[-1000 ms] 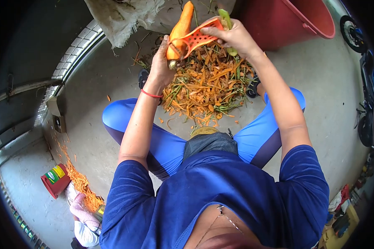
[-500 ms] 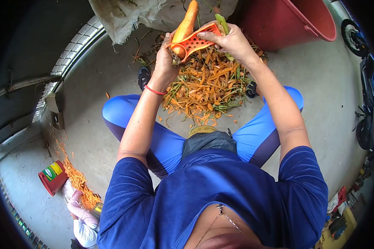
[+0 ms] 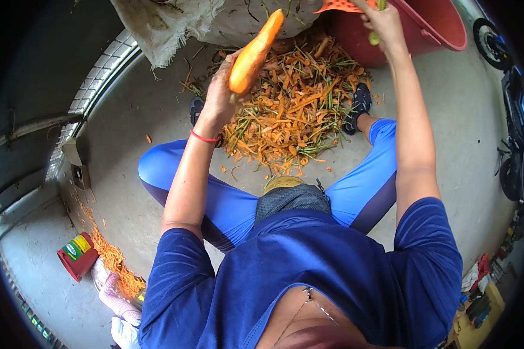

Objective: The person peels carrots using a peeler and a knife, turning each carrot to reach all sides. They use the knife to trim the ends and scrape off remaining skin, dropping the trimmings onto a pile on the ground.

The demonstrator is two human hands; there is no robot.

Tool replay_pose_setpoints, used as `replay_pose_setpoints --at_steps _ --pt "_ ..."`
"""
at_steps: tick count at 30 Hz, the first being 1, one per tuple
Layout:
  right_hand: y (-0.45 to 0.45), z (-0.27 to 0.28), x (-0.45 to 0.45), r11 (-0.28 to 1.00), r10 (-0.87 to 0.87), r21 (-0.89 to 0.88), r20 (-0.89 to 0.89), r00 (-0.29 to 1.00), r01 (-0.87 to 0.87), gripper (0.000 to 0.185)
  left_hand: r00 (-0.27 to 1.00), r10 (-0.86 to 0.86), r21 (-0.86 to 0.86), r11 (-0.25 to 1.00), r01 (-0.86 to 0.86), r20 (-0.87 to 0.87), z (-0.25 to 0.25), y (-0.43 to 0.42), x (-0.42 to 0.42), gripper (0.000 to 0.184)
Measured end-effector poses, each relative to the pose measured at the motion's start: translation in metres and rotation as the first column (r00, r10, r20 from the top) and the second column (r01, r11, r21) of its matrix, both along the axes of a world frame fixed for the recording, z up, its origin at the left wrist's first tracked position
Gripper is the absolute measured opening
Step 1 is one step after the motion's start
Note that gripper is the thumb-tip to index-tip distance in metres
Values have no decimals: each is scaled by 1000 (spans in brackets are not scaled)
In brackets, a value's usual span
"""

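Observation:
A large carrot (image 3: 256, 53), mostly peeled to bright orange, is in the grip of my left hand (image 3: 220, 93). It tilts up to the right, with its thick end low by my palm. My right hand (image 3: 387, 28), at the top edge and in front of the red tub, closes on a peeler (image 3: 342, 5) with an orange perforated body and green ends. The top of the peeler is cut off by the frame. Below and between both hands lies a heap of carrot peelings (image 3: 294, 107) mixed with green stems.
A big red tub (image 3: 413, 29) stands top right. A pale woven sack (image 3: 169, 26) hangs over at the top left. My shoes flank the heap. At lower left are a small red bucket (image 3: 77, 256), more peelings (image 3: 115, 256) and another person's sleeve (image 3: 117, 299). A motorcycle (image 3: 513, 116) is far right.
My right hand has swung up and right with the peeler, away from the carrot. The left hand has shifted slightly down and left, still holding the carrot.

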State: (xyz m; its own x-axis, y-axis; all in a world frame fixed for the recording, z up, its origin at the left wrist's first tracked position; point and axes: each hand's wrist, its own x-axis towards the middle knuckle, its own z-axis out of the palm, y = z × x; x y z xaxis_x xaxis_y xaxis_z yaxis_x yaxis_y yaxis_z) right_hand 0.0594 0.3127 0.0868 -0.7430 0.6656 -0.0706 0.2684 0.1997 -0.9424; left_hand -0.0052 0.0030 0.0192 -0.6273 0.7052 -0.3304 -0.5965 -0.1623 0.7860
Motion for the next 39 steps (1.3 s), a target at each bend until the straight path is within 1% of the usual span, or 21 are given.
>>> replay_pose_setpoints --at_steps 2,4,6,7,11,14,15,16,17,19,21,22,23,26,27,28,29,30,31,35,39 --pt "-38 -17 -5 948 216 -176 -262 941 -267 29 999 29 -15 999 -29 -19 -10 1 -4 44" --pt "-84 -2 7 882 423 -190 -87 902 -432 27 996 83 -59 995 -84 -25 -11 5 -4 43" --pt "-99 -21 7 834 511 -192 -84 855 -517 27 977 210 -150 968 -203 31 -5 15 0 42" --pt "-102 -26 6 843 522 -125 -52 852 -524 27 982 189 -134 974 -183 32 -4 14 -1 41" --pt "-101 -29 4 838 529 -89 -102 842 -538 28 977 170 -97 983 -158 128 -2 9 3 40" --pt "-70 -37 3 881 451 -139 -38 892 -452 30 971 147 -85 988 -132 191 9 10 11 39" --pt "-52 -36 2 917 393 -68 -24 919 -393 30 988 70 -29 997 -66 135 9 9 11 40" --pt "-25 -47 0 953 300 -25 -11 954 -300 30 995 34 -64 998 -28 89 8 8 12 41" --pt "1 -52 -2 965 248 -61 -104 963 -255 32 999 -5 -100 995 9 39 8 7 11 41" --pt "6 -23 3 990 120 77 -68 990 -115 19 995 -74 -125 990 66 -60 5 7 11 45" --pt "54 -55 -3 863 131 504 -183 974 -21 18 999 19 -104 995 -15 35 8 9 9 46" --pt "50 -42 0 984 2 179 -117 993 19 18 995 65 -97 994 -58 78 9 8 6 47" --pt "41 -32 1 992 -32 117 -123 992 47 19 997 28 -21 999 -27 77 7 7 1 51" --pt "-11 -13 -5 984 18 -167 -245 969 -60 19 980 53 76 995 -69 191 7 6 -2 55" --pt "-41 -2 -6 963 50 -247 -233 971 -108 21 960 183 -41 983 -179 210 7 13 3 56" --pt "-34 -38 -7 926 199 -261 -278 940 -273 32 967 168 -43 986 -163 191 4 11 1 55" --pt "-60 -34 -4 924 278 -219 -180 944 -314 31 974 151 -42 988 -146 170 -3 9 -2 55" --pt "-78 -29 -2 881 392 -211 -179 902 -425 32 979 134 -43 991 -129 153 -9 7 -2 54" --pt "-97 -22 3 874 429 -197 -116 896 -445 31 962 247 -73 968 -239 117 -12 11 1 51" --pt "-119 -35 4 860 497 -70 -109 861 -505 24 948 212 18 975 -222 237 -12 12 0 48" --pt "-109 -34 1 843 519 -110 -88 850 -526 28 943 208 28 974 -223 261 -10 11 4 46"
